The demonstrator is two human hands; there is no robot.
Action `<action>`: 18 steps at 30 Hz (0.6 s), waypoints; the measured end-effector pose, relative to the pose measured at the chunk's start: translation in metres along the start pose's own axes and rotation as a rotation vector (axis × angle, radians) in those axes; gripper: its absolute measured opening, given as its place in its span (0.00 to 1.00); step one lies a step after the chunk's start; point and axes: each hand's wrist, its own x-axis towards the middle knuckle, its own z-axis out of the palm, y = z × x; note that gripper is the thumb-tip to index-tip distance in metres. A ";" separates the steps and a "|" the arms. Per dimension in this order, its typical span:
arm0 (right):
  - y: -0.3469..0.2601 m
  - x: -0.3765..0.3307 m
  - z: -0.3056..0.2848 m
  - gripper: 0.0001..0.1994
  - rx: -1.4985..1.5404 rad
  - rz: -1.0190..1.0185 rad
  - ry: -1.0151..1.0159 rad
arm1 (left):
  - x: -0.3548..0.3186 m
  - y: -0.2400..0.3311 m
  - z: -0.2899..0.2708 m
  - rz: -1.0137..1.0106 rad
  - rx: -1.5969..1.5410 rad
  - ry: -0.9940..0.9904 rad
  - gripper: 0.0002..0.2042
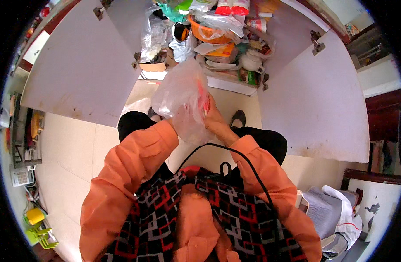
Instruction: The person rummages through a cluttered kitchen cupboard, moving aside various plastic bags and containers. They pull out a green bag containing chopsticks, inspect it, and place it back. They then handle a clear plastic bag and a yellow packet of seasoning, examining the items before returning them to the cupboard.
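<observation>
A translucent white plastic bag (180,89) hangs in front of me, between my knees and the cupboard. My right hand (215,117) is closed at the bag's right side. Something red and white (204,105) shows through the film beside those fingers; its kind is not clear. Behind the lower part of the bag is my left hand (171,122), only a bit of it visible at the cuff, its fingers hidden by the plastic.
Two white doors (84,65) (314,96) stand wide apart on a crammed cupboard. Inside are an orange basket (204,32), a white teapot (251,61), red-topped packs (232,6) and crumpled bags (152,37). Grey and white cloths (331,209) lie at right; a green stool (43,236) stands at left.
</observation>
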 end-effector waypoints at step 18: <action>0.073 0.065 -0.194 0.27 0.545 0.205 0.227 | 0.086 0.033 0.036 -0.261 0.745 0.184 0.29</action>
